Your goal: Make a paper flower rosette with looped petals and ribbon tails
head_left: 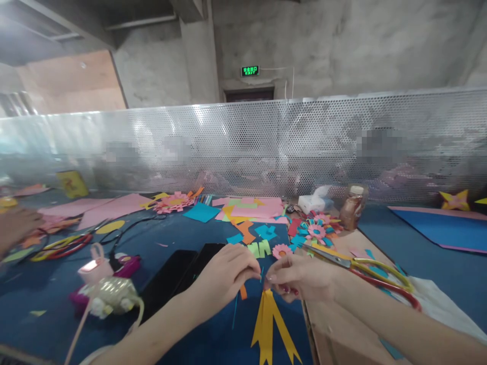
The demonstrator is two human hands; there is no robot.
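Yellow paper strips [268, 324] with notched ends hang below my right hand [291, 276], whose fingers are pinched round their gathered top. Close beside it, my left hand [232, 274] is closed in a pinch; a thin blue sliver shows at its fingertips, too small to identify surely. The two hands nearly meet. Just beyond them are green paper pieces [259, 249] and a pink paper flower [282, 251]. Scissors [342, 260] with yellow and red handles lie beyond and beside my right forearm.
Black phones [171, 274] lie left of my left forearm, near a pink charger [95, 266] and cables. A bottle [353, 207], a tissue pack [315, 202] and paper flowers [315, 230] stand or lie farther back. A perforated metal divider [247, 147] crosses behind. Another person's hand [17, 228] is at far left.
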